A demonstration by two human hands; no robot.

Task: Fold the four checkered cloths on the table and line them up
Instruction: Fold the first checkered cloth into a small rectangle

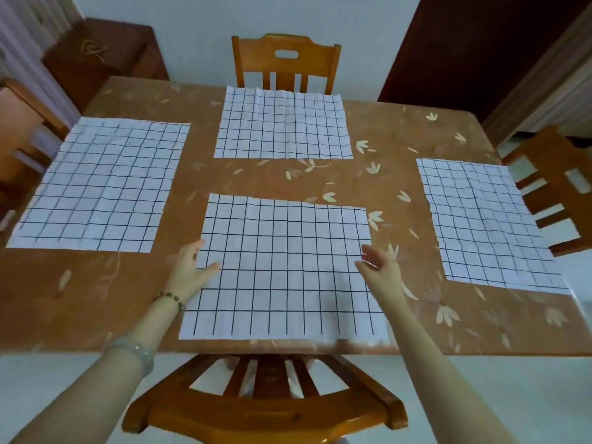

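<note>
Four checkered cloths are spread flat and unfolded on the counter (400, 174). The near cloth (282, 267) lies directly in front of the person, with the left cloth (102, 184), the far cloth (282, 126) and the right cloth (487, 219) well apart around it. The left grip (190, 270) is seen at the near cloth's left edge, fingers spread and nothing clasped, with the thumb laid on the fabric. The right grip (379, 265) is held at the right edge, fingers loosely extended and somewhat blurred, and no fabric appears to be pinched by it. A crooked fold is the main risk. If the two edges are taken up at unequal points, the grid lines will not be matched and the halves will be skewed. The thin fabric could also be slid over the smooth counter rather than lifted. Since its near hem lies just beside the counter's near edge, it could be dragged off toward the chair (266, 408). The right cloth seems to reach the counter's right edge and could be dislodged if brushed. The near cloth's long axis is judged to run left to right, roughly parallel to the near counter edge, though it is turned slightly, its far hem sloping toward the person at the right.
</note>
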